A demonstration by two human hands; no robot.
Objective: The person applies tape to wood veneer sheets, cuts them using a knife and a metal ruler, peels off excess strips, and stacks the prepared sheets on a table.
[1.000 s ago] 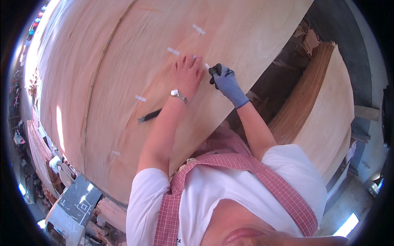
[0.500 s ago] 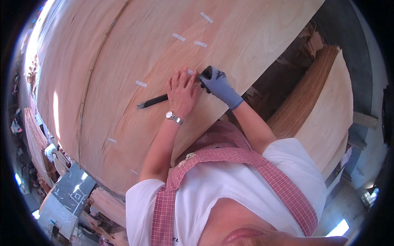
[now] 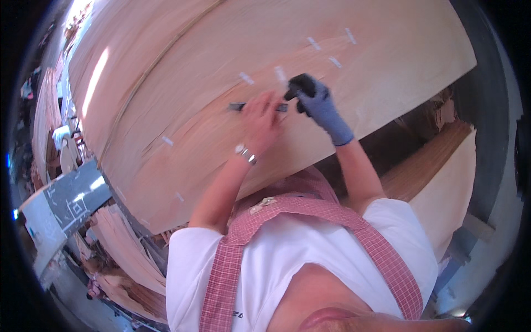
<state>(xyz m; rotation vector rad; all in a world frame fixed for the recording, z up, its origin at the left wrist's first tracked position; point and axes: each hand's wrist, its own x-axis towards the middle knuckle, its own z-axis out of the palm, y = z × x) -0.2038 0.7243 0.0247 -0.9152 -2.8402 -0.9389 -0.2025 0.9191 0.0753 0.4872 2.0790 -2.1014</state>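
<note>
A broad, pale tan wooden veneer sheet (image 3: 387, 83) spread out. Over it curled the right hand (image 3: 314, 101), blue-gloved with black fingers, anything it held unclear. The bare left hand (image 3: 264, 122), nearer, covered the middle of a slim, dark, bar-shaped tool (image 3: 282, 107) on the sheet, any grip lost in blur. The tool ran left to right across the sheet, its right end just beside the right hand. Small white rectangular strips (image 3: 314, 43) dotted the sheet.
</note>
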